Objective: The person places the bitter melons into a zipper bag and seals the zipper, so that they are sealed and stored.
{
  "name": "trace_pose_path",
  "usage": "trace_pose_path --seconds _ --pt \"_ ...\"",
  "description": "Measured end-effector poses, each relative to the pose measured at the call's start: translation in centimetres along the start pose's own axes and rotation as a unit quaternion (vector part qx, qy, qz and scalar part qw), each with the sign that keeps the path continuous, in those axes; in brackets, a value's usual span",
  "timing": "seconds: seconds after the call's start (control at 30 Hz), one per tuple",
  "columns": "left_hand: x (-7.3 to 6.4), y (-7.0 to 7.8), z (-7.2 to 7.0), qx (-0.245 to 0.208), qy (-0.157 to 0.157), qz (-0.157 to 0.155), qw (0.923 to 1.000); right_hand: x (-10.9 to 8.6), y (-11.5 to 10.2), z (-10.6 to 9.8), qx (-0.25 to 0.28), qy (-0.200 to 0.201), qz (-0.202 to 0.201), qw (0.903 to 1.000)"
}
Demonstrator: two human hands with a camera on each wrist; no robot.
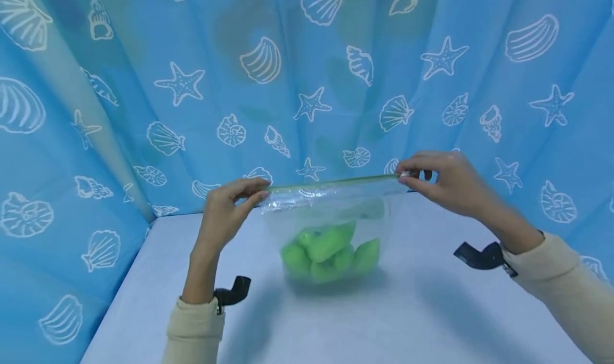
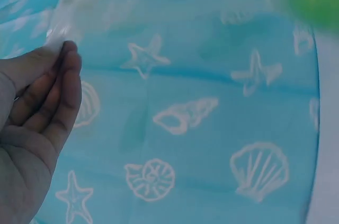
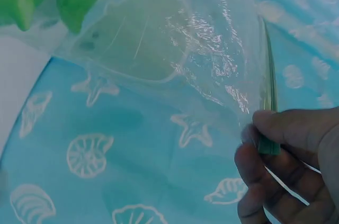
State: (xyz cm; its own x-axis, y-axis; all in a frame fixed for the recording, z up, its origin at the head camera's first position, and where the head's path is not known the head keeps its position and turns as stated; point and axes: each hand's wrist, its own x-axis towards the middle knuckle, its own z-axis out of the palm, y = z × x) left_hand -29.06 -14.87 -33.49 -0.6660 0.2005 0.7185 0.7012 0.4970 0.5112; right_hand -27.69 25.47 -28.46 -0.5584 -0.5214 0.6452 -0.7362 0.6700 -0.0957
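Observation:
A clear zip bag (image 1: 288,201) hangs upright between the two hands, its green zip edge stretched nearly level. Several green, pointed, fruit-like pieces (image 1: 331,244) lie bunched at its bottom, close over the white table. My left hand (image 1: 228,209) pinches the bag's top left corner between thumb and fingertips. At the top right corner, my right hand (image 1: 443,183) pinches the end of the zip strip (image 3: 268,75) between thumb and forefinger. The right wrist view shows a pale leaf-shaped print (image 3: 140,38) on the plastic.
The white table (image 1: 384,321) spreads beneath the bag. A blue curtain (image 1: 297,55) with white shells and starfish hangs behind it and along the left side. Black straps with mounts (image 1: 235,291) are worn on both wrists.

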Motion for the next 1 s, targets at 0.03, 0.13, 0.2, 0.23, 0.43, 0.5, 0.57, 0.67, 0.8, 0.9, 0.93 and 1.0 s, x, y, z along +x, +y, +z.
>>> trace_pose_path --seconds 0.03,0.13,0.2,0.23,0.43,0.5,0.57,0.67,0.8,0.9,0.93,1.0 --pt "1.3 -0.3 -0.2 0.011 -0.018 0.006 0.9998 0.9 0.5 -0.1 -0.014 -0.008 0.012 0.9998" --pt "5.1 -1.2 -0.5 0.055 -0.027 0.012 0.998 3.7 1.6 0.0 -0.04 -0.038 0.059 0.9967" --pt "7.4 -1.7 -0.4 0.073 -0.012 0.01 0.9972 5.6 2.3 0.4 -0.05 -0.047 0.083 0.9942" --pt "8.4 -2.0 -0.2 0.08 -0.002 0.005 0.9968 6.6 2.6 0.6 -0.055 -0.045 0.088 0.9936" --pt "12.6 -3.6 1.0 0.069 0.071 -0.04 0.9943 10.3 4.6 1.8 -0.084 0.021 0.098 0.9915" --pt "12.9 -4.1 1.7 0.055 0.093 -0.042 0.9933 10.5 5.0 2.1 -0.094 0.046 0.094 0.9901" --pt "12.2 -4.3 2.2 0.046 0.095 -0.037 0.9938 9.8 5.1 2.4 -0.105 0.058 0.09 0.9887" --pt "9.0 -4.5 2.4 0.054 0.049 -0.013 0.9972 6.8 4.3 3.2 -0.1 0.048 0.072 0.9913" --pt "1.6 -4.0 0.6 0.092 -0.051 0.035 0.9938 1.4 1.2 5.1 -0.055 -0.001 0.047 0.9974" --pt "-3.6 -3.1 -0.7 0.11 -0.098 0.057 0.9875 -2.2 -1.5 5.8 -0.022 -0.045 0.048 0.9975" --pt "-4.9 -2.6 -0.9 0.112 -0.109 0.06 0.9859 -3.2 -2.2 5.9 -0.018 -0.06 0.05 0.9968" --pt "-7.0 -1.9 -1.0 0.111 -0.124 0.059 0.9843 -4.8 -3.1 5.8 -0.013 -0.091 0.053 0.9943"
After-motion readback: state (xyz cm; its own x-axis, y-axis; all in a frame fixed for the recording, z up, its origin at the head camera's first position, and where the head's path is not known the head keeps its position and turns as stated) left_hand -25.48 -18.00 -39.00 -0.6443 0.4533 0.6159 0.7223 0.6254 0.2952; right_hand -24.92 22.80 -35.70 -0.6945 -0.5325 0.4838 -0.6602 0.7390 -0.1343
